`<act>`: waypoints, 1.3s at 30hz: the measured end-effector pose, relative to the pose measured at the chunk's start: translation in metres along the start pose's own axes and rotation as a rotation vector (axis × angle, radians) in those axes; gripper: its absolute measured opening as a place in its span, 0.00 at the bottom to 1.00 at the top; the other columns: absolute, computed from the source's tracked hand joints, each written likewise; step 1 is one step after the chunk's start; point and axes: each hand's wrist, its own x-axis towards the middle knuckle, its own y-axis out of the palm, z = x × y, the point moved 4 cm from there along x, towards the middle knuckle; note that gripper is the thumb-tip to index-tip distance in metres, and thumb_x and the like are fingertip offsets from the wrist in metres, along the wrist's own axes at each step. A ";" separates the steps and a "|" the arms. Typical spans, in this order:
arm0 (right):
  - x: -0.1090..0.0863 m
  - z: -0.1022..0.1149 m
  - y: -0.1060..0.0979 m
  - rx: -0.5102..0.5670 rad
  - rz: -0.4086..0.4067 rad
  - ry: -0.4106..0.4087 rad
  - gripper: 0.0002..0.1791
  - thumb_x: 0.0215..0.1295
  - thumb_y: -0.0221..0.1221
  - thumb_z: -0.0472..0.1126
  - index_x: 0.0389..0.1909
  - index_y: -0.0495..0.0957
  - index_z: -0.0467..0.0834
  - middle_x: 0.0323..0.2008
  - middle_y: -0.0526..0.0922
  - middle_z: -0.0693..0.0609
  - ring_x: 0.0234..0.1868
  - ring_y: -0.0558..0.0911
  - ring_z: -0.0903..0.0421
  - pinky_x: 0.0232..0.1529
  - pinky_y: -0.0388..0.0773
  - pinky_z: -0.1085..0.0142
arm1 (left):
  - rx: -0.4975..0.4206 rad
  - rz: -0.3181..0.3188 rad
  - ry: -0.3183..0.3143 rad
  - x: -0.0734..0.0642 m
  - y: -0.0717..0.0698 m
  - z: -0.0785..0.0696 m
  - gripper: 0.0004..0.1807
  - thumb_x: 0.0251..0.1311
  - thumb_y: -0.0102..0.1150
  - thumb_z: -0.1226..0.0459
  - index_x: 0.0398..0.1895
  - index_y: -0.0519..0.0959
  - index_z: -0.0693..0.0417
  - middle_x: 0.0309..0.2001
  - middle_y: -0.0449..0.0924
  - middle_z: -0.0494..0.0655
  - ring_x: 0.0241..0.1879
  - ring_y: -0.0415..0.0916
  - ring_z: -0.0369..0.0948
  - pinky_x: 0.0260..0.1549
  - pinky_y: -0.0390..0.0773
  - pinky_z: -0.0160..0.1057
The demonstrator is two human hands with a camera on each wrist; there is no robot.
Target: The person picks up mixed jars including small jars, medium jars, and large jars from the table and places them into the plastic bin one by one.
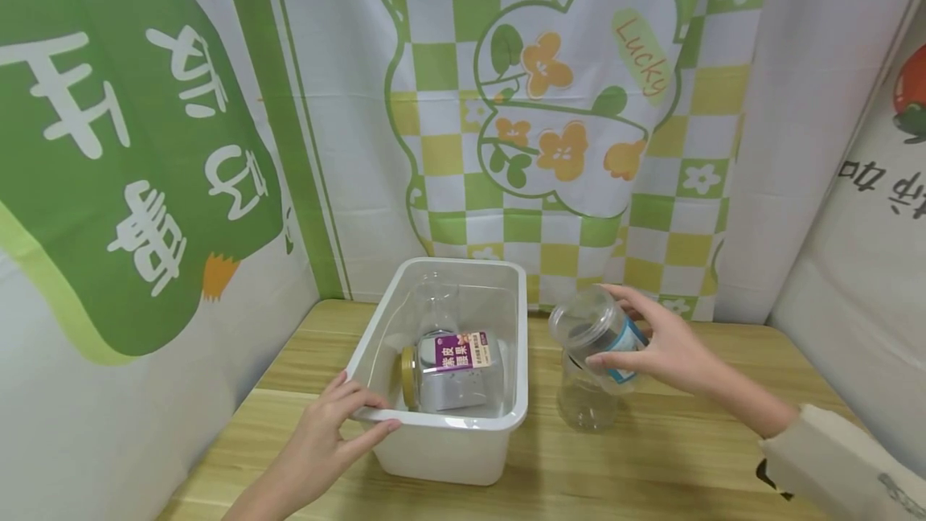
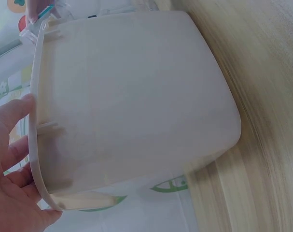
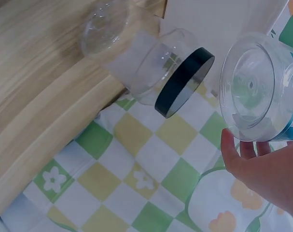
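Note:
My left hand [image 1: 325, 436] grips the near left corner of a white plastic bin [image 1: 444, 450], fingers over its rim. In the left wrist view, the fingers lie along the rim beside the bin's wall [image 2: 136, 96]. My right hand [image 1: 669, 348] holds a clear plastic jar [image 1: 587, 322] with a blue label, tilted. Below and behind it on the table stands another clear jar [image 1: 589, 410], whose black lid [image 3: 185, 82] shows in the right wrist view. Inside the bin lie a clear jar with a gold lid [image 1: 409, 378] and purple label [image 1: 461, 350], and a clear container [image 1: 438, 304] behind it.
The bin and jars stand on a wood-grain table [image 1: 651, 465]. Printed cloth hangs close around it, with a green and yellow checked panel [image 1: 441, 159] behind and a green printed panel [image 1: 87, 143] at left.

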 end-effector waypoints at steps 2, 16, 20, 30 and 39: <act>0.003 0.003 0.000 0.007 0.008 -0.010 0.54 0.57 0.80 0.51 0.80 0.62 0.47 0.63 0.79 0.39 0.63 0.78 0.37 0.50 0.83 0.42 | 0.000 0.005 -0.001 0.000 0.000 0.000 0.15 0.51 0.80 0.68 0.36 0.84 0.41 0.36 0.82 0.25 0.40 0.83 0.34 0.74 0.46 0.20; 0.025 0.027 0.007 0.041 0.063 -0.050 0.52 0.57 0.79 0.51 0.79 0.63 0.46 0.60 0.82 0.40 0.62 0.79 0.37 0.49 0.84 0.46 | 0.022 0.043 0.011 0.001 -0.004 0.000 0.14 0.54 0.79 0.66 0.37 0.83 0.40 0.38 0.81 0.24 0.41 0.81 0.33 0.74 0.43 0.20; 0.031 0.032 0.010 0.026 0.080 -0.029 0.53 0.57 0.79 0.54 0.80 0.63 0.48 0.63 0.79 0.38 0.64 0.77 0.36 0.48 0.85 0.49 | 0.049 0.071 0.011 0.002 -0.005 -0.001 0.13 0.56 0.78 0.64 0.37 0.83 0.39 0.38 0.81 0.23 0.41 0.80 0.32 0.75 0.47 0.22; 0.045 0.045 0.017 -0.017 0.106 -0.032 0.54 0.57 0.77 0.57 0.81 0.62 0.48 0.71 0.74 0.36 0.68 0.74 0.34 0.57 0.80 0.39 | 0.088 0.179 0.041 0.012 -0.008 -0.004 0.07 0.60 0.75 0.61 0.37 0.84 0.41 0.38 0.81 0.26 0.40 0.79 0.30 0.60 0.73 0.72; 0.060 0.056 0.023 0.015 0.149 -0.033 0.54 0.57 0.77 0.57 0.81 0.61 0.46 0.67 0.77 0.36 0.66 0.76 0.36 0.53 0.84 0.49 | 0.095 0.225 0.065 0.015 -0.011 -0.007 0.05 0.64 0.72 0.60 0.38 0.84 0.41 0.38 0.81 0.26 0.40 0.80 0.29 0.58 0.73 0.74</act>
